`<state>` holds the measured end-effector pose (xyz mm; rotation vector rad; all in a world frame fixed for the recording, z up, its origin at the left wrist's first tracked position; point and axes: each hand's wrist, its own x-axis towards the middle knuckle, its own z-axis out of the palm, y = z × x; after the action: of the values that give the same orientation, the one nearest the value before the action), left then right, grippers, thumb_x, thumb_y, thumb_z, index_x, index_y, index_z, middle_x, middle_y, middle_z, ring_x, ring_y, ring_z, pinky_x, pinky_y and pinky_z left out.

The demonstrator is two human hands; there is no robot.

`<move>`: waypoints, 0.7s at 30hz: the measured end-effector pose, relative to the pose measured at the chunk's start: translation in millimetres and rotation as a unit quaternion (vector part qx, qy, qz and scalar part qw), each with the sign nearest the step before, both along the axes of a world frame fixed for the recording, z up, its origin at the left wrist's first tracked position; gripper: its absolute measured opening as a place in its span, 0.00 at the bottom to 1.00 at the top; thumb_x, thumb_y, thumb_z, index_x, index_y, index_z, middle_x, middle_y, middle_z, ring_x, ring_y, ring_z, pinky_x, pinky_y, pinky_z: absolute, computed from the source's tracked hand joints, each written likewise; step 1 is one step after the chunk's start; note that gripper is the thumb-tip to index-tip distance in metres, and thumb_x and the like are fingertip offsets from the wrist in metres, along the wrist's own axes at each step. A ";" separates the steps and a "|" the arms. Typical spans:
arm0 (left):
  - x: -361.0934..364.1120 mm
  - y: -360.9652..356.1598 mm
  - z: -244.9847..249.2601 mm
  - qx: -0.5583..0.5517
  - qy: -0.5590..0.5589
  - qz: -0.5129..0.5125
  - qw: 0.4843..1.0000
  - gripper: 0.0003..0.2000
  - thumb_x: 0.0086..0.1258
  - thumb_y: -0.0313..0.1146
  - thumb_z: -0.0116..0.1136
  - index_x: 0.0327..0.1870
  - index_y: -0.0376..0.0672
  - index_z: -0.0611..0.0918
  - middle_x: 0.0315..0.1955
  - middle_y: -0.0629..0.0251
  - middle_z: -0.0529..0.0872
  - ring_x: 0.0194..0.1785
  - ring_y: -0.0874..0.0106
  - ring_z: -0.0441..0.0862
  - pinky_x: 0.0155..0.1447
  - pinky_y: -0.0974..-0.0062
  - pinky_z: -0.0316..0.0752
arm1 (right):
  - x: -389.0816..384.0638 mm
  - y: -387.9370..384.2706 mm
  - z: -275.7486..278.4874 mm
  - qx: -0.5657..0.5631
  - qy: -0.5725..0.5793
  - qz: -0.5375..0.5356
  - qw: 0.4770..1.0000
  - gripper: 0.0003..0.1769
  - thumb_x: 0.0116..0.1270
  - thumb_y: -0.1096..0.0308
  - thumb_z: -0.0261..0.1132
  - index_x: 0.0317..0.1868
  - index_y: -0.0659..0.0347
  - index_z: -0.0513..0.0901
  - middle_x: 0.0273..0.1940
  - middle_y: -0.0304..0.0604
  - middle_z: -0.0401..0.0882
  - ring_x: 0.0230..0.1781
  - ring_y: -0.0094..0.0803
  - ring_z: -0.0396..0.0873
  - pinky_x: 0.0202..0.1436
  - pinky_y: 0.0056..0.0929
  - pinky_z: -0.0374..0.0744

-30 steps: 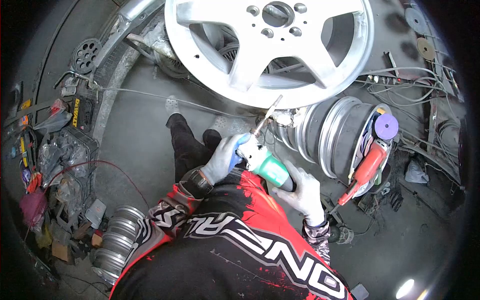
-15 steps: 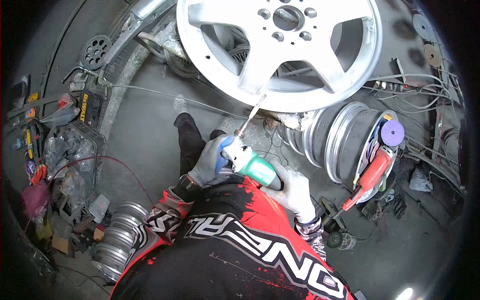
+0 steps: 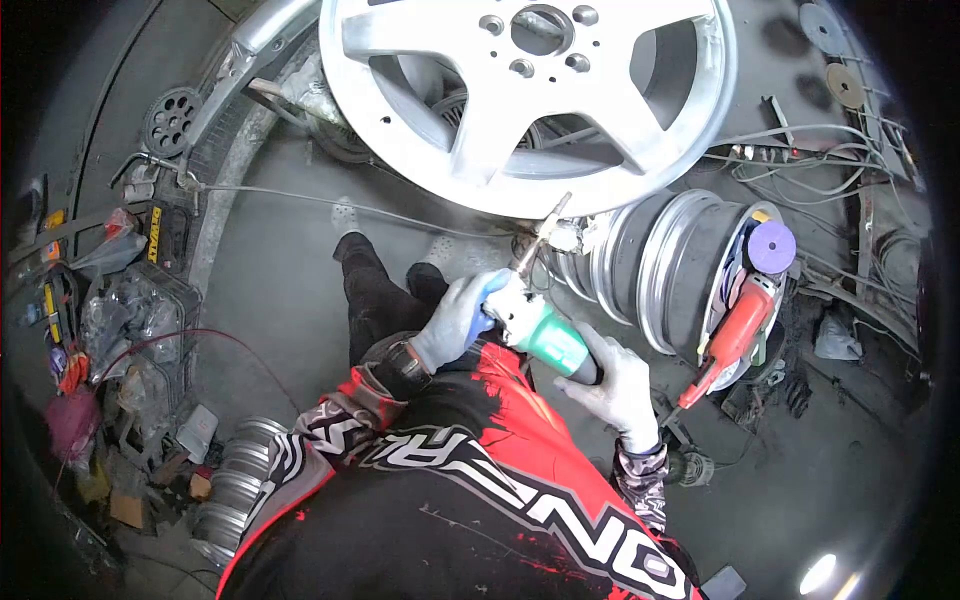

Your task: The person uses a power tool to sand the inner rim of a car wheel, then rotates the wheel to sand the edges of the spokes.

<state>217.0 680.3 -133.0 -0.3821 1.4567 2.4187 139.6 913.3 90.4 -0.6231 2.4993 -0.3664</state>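
Note:
A green and silver power tool [image 3: 552,340] with a long thin shaft is held between both my gloved hands. My left hand [image 3: 460,318], in a grey and blue glove, wraps round its metal head. Around the dark rear end of the body, my right hand [image 3: 612,388] is closed in a white glove. The shaft's tip [image 3: 562,205] lies over or beside the lower rim of a large silver wheel [image 3: 500,128]; whether they touch I cannot tell.
Stacked rims [image 3: 665,260] lie right of centre, with a red tool [image 3: 735,335] and purple disc [image 3: 771,247] at their end. More rims [image 3: 240,480] stand lower left, near bags and a DeWalt case [image 3: 155,232]. A cable [image 3: 390,209] crosses the floor.
Both hands and the tool have moved right and slightly down in view. The wheel and surroundings have shifted left and up. The shaft tip now lies farther right along the wheel's lower rim.

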 end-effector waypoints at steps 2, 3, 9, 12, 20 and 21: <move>-10.5 -5.4 35.5 -0.014 0.019 -0.022 0.999 0.27 0.73 0.23 0.63 0.74 0.38 0.76 0.60 0.51 0.84 0.65 0.59 0.82 0.65 0.62 0.81 | -3.2 1.7 7.9 0.023 -0.031 -0.013 0.999 0.50 0.50 0.50 0.85 0.74 0.54 0.79 0.47 0.55 0.89 0.47 0.54 0.88 0.53 0.46 0.84; -15.4 -8.6 55.2 -0.118 0.089 -0.006 0.989 0.25 0.75 0.23 0.60 0.73 0.38 0.76 0.60 0.51 0.84 0.65 0.60 0.82 0.65 0.63 0.81 | -4.2 3.4 7.9 0.028 -0.029 -0.010 0.999 0.49 0.50 0.51 0.85 0.74 0.54 0.79 0.47 0.55 0.89 0.47 0.54 0.88 0.53 0.46 0.84; 6.9 -21.6 30.7 -0.077 0.061 0.030 0.995 0.17 0.82 0.28 0.56 0.68 0.36 0.78 0.54 0.58 0.87 0.57 0.67 0.86 0.63 0.67 0.82 | -7.7 -9.4 -6.9 -0.006 -0.030 0.033 0.999 0.47 0.51 0.47 0.84 0.72 0.53 0.81 0.43 0.54 0.88 0.43 0.52 0.88 0.49 0.45 0.84; 5.9 -39.4 53.7 0.310 -0.065 0.068 0.946 0.15 0.89 0.39 0.50 0.59 0.36 0.81 0.47 0.65 0.88 0.53 0.74 0.86 0.58 0.72 0.82 | -10.4 -24.2 -13.6 -0.022 -0.036 0.052 0.998 0.46 0.53 0.45 0.83 0.72 0.50 0.82 0.40 0.53 0.88 0.41 0.51 0.89 0.47 0.44 0.85; 17.0 -53.2 60.6 -0.048 0.065 0.045 0.996 0.15 0.87 0.35 0.55 0.65 0.34 0.78 0.53 0.62 0.87 0.56 0.71 0.87 0.63 0.68 0.82 | -16.4 -28.4 -21.9 -0.080 -0.070 0.043 0.993 0.46 0.53 0.45 0.83 0.73 0.47 0.81 0.42 0.53 0.88 0.43 0.52 0.89 0.48 0.46 0.86; 17.9 -48.0 47.8 -0.012 0.003 0.029 0.999 0.15 0.88 0.35 0.54 0.65 0.34 0.78 0.52 0.62 0.87 0.55 0.71 0.87 0.62 0.67 0.82 | -17.1 -24.4 -19.6 -0.079 -0.069 0.040 0.994 0.46 0.53 0.45 0.83 0.73 0.47 0.81 0.42 0.53 0.88 0.43 0.52 0.89 0.48 0.46 0.86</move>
<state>234.9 632.2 -85.2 -0.4288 1.4989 2.4520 122.5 888.9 70.8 -0.7325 2.3220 -0.5610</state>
